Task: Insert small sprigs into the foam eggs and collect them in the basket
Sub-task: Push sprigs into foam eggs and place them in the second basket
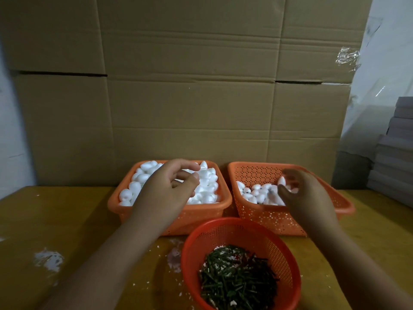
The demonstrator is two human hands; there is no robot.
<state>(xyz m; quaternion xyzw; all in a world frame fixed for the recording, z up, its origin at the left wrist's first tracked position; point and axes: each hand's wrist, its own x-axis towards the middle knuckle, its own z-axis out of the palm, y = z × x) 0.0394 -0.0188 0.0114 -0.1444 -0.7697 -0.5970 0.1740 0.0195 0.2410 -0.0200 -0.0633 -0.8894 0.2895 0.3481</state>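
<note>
Two bare forearms and hands, nothing worn

The left hand (pixel 169 184) and its forearm enter from the lower left of the frame, the right hand (pixel 306 198) and forearm from the lower right. Both arms are uncovered as far as the frame edge: no sleeve, cuff or glove shows. Wrists and fingers carry no watch, band or ring that can be made out. The nails look short and plain. The right hand's fingertips are blurred.
</note>
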